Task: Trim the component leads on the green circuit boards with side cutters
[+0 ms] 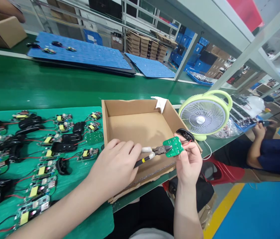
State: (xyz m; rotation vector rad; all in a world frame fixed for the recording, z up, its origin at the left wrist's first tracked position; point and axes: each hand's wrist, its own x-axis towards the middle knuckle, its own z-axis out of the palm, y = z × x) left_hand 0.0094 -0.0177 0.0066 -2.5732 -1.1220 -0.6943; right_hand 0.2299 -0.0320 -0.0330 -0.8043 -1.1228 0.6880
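Pinching, with thumb and fingertips of the right hand (188, 159), a small green printed circuit board (174, 147) above the right side of a shallow brown cardboard box (132, 108), close beside a glossy black curved plastic casing (185, 134). Clasping, with curled fingers of the left hand (120, 162), dark-jawed metal pliers (161, 150) with black, yellow-banded, white-wrapped handles, also above the box; tips over the board, cannot tell if biting anything. Liable to scratch or crack the board through a slip or too hard a squeeze; liable also to strain the thin red wire (186, 143) through twisting. Left of the box, a green mat (95, 220) crowded with yellow-blocked boards (42, 170) and black casings (64, 147). Beyond the box, blue sheets (85, 53) and stacked cartons (135, 43). Right of the box, a round lime-green fan (201, 119); farther right, a co-worker's navy sleeve (276, 157).
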